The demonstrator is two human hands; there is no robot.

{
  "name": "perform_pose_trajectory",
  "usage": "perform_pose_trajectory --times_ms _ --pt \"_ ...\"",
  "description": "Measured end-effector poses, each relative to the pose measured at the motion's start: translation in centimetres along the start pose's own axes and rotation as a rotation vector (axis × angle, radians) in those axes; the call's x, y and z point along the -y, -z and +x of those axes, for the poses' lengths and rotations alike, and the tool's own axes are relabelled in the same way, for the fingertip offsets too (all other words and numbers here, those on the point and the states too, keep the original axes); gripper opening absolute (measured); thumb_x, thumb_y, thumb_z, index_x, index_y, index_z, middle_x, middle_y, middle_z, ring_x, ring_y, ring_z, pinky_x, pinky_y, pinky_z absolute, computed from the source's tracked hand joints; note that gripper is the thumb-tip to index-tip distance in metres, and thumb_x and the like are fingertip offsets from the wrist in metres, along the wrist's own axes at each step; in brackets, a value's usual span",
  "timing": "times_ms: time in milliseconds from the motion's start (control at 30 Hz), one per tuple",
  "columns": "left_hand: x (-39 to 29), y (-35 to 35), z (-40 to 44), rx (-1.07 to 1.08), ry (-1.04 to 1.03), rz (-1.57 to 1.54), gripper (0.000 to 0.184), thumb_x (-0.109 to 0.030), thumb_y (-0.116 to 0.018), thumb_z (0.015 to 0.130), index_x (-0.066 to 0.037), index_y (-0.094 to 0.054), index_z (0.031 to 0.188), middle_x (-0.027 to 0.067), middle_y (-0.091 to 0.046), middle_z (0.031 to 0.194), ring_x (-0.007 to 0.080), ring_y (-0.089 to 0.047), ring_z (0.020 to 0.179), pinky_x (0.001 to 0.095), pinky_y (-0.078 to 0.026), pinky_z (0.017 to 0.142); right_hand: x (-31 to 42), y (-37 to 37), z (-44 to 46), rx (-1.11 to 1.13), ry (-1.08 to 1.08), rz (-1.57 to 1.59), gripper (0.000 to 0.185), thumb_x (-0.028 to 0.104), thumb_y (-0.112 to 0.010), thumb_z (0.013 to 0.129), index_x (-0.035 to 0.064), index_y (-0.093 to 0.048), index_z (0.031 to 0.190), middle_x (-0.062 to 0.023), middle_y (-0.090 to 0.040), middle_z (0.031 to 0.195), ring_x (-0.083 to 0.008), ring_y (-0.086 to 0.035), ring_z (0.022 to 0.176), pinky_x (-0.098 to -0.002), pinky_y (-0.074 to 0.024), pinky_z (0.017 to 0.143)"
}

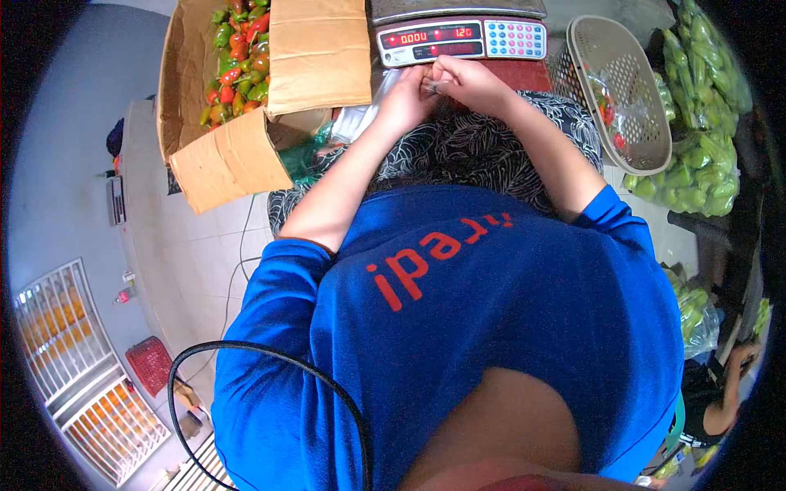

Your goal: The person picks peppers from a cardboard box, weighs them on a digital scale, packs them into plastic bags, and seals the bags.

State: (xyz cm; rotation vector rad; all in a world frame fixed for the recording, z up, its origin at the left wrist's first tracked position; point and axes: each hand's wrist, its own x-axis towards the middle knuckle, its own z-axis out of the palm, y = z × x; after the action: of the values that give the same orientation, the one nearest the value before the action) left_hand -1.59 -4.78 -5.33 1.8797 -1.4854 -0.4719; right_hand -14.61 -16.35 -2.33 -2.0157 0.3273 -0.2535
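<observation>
Both hands: left hand [407, 96] and right hand [467, 82] meet, fingertips pinched around what looks like clear plastic [440, 85].
Clear plastic: between the hands, just before the digital scale [461, 41].
Cardboard box [319, 53]: red and green peppers [237, 57], left.
Perforated basket [629, 61]: bagged peppers [607, 108], right.
</observation>
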Motion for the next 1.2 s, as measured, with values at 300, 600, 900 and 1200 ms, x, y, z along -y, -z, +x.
perform_pose_trajectory --times_ms 300,600,900,1200 --pt "-0.2 -1.9 0.6 0.026 -0.024 0.020 0.043 -0.020 -0.065 0.070 -0.013 -0.052 0.111 0.0082 -0.052 0.113 0.0268 -0.045 0.110 0.0450 -0.029 0.095 1.4 0.0 -0.6 -0.030 0.351 -0.019 0.009 0.004 -0.052 0.080 0.0044 -0.050 0.089 -0.0079 -0.054 0.076 -0.0207 -0.054 0.071 -0.0323 -0.0434 0.065" --pt "-0.6 -2.0 1.9 -0.207 -0.290 0.102 0.037 -0.017 -0.059 0.074 -0.014 -0.056 0.110 0.0026 -0.058 0.108 0.0225 -0.050 0.104 0.0441 -0.027 0.094 3.0 -1.6 -1.7 -0.083 0.264 -0.377 0.016 0.010 -0.050 0.081 0.0052 -0.051 0.096 -0.0173 -0.058 0.086 -0.0355 -0.057 0.081 -0.0386 -0.0458 0.071" --pt "-0.4 -3.4 1.5 -0.164 -0.266 -0.157 0.048 -0.020 -0.065 0.065 -0.008 -0.054 0.110 0.0105 -0.059 0.098 0.0296 -0.054 0.093 0.0392 -0.040 0.083 3.9 -0.1 -2.0 -0.190 0.260 -0.391 0.011 0.013 -0.051 0.080 0.0070 -0.055 0.089 -0.0166 -0.059 0.081 -0.0319 -0.059 0.077 -0.0410 -0.0465 0.071" --pt "-3.2 -2.6 0.3 -0.115 -0.134 -0.688 0.058 -0.013 -0.068 0.071 -0.001 -0.038 0.120 0.0146 -0.062 0.093 0.0245 -0.060 0.090 0.0340 -0.046 0.079 2.2 0.1 -1.4 -0.273 0.209 -0.239 0.010 0.015 -0.046 0.084 0.0073 -0.051 0.088 -0.0134 -0.057 0.077 -0.0274 -0.059 0.075 -0.0377 -0.0444 0.064"
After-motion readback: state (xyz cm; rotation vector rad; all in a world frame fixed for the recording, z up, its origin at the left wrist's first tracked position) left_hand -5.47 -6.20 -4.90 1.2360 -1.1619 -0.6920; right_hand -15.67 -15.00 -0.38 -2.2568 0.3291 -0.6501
